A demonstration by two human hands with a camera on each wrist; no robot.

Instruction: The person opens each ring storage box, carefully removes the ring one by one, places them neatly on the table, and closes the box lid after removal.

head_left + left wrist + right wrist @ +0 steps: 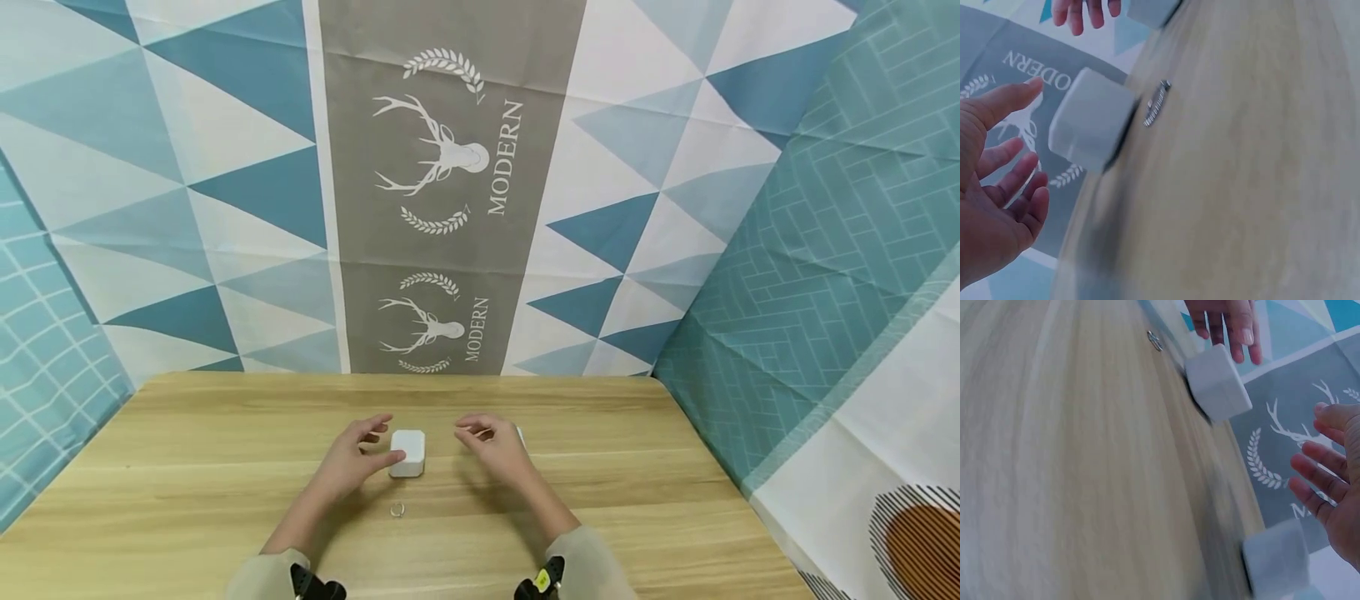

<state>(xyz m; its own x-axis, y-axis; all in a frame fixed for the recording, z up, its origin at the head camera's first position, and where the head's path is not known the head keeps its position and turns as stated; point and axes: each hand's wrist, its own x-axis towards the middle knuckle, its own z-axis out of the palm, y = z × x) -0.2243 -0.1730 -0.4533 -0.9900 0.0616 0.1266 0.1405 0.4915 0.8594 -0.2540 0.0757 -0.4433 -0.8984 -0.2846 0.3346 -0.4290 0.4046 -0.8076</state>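
Note:
A small white box (407,454) with rounded corners stands on the wooden table between the two hands. My left hand (352,454) is at its left side, fingers loosely bent and spread; the thumb overlaps the box's edge in the head view, while the left wrist view shows a gap between thumb and box (1092,119). To the right, my right hand (491,446) hovers with relaxed fingers and nothing in them. A small silver ring (397,509) lies on the table in front of the box. Mostly hidden behind the right hand is a second white box (1277,559).
The wooden table (637,500) ends at a patterned cloth backdrop (450,208) with deer heads and triangles. Teal cloth (825,250) hangs on the right side. Black wrist cameras sit at both sleeves.

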